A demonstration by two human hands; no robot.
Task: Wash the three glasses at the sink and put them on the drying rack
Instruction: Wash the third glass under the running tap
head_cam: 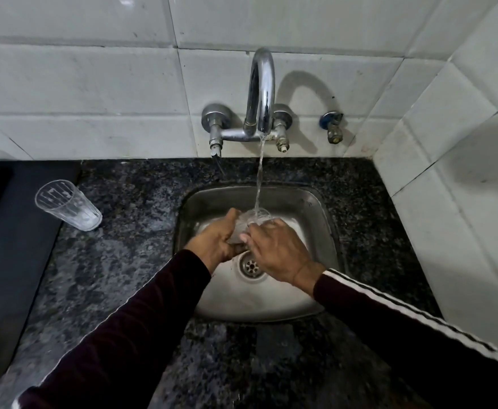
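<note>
A clear glass [252,218] is held over the steel sink [324,219] under the running stream from the tap [261,93]. My left hand [215,239] grips its left side and my right hand [277,252] wraps its right side, so most of the glass is hidden. A second clear ribbed glass [66,205] stands upright on the counter to the left, at the edge of a dark mat [11,246]. No third glass is in view.
The speckled black granite counter [129,261] surrounds the sink. White tiled walls stand behind and close on the right. A small blue-topped valve [333,126] sticks out of the wall right of the tap. The drain [250,265] lies below my hands.
</note>
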